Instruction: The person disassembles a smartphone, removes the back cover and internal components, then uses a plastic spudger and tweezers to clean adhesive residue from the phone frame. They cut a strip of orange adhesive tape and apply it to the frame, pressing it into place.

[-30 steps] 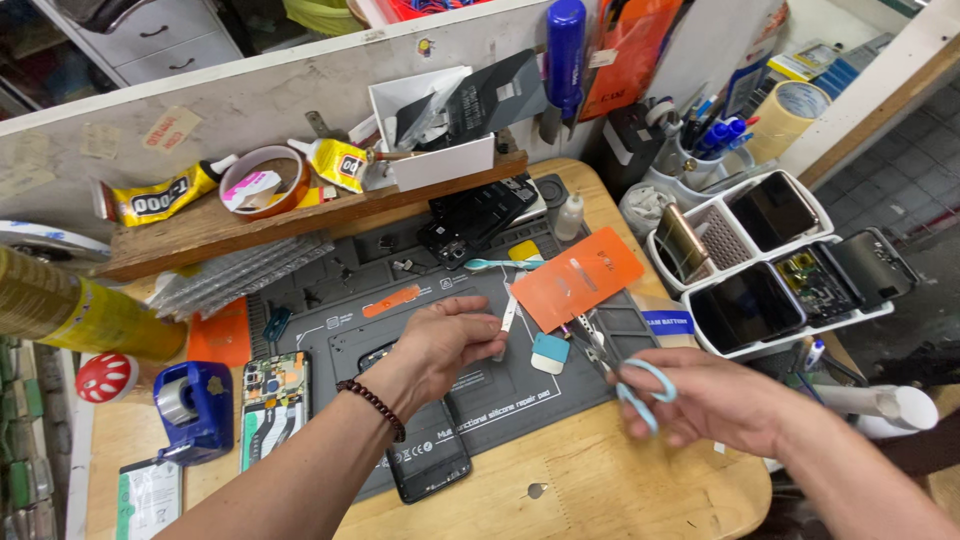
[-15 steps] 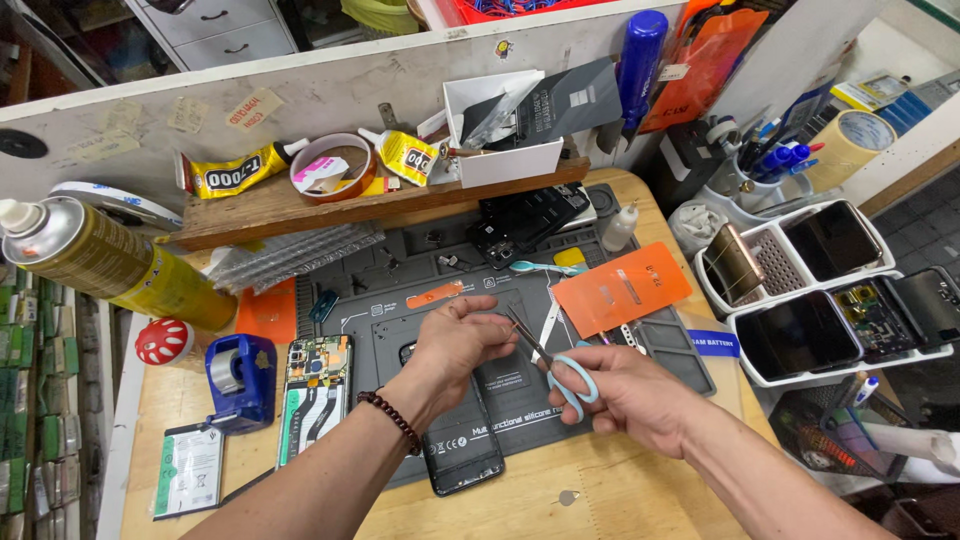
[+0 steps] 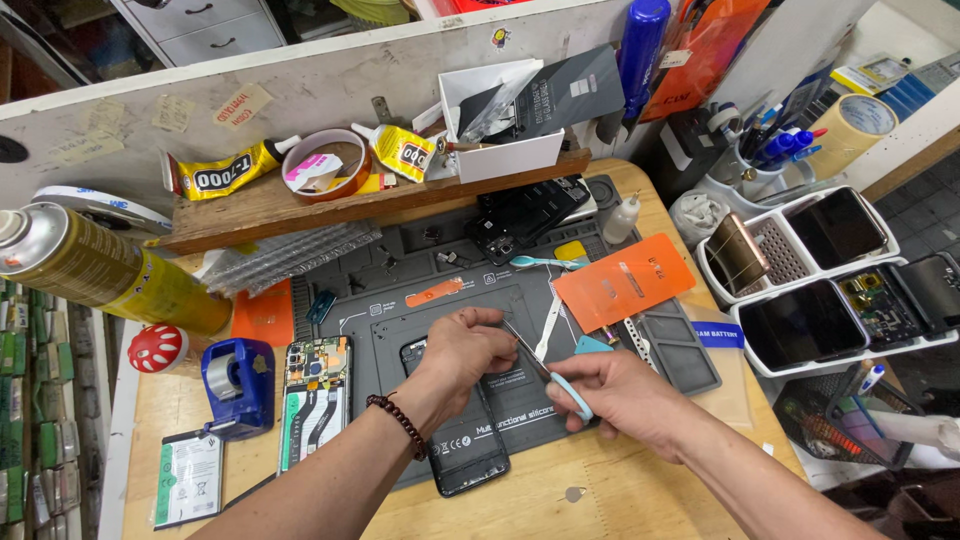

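Note:
My right hand (image 3: pixel 625 395) grips a pair of scissors with light-blue handles (image 3: pixel 565 385), blades pointing left toward my left hand. My left hand (image 3: pixel 465 350) is closed, fingertips pinching something small at the blade tips; the pinched thing is too small to make out. Both hands hover over a dark grey silicone work mat (image 3: pixel 400 290). A black phone back (image 3: pixel 465 450) lies on the mat below my left wrist, partly covered by it. An opened phone with exposed board (image 3: pixel 315 400) rests at the mat's left edge.
Orange card (image 3: pixel 625 280), white pry tool (image 3: pixel 547 325) and teal tool (image 3: pixel 540 263) lie right of the hands. Blue tape dispenser (image 3: pixel 238 385), battery (image 3: pixel 188 478), spray can (image 3: pixel 100 270) at left. White trays holding phones (image 3: pixel 830 280) at right. Wooden shelf with glue tubes (image 3: pixel 280 205) behind.
My right hand has brought the scissors left from the mat's right edge until the blades meet my left fingertips. My left hand stayed over the mat, fingers now pinched.

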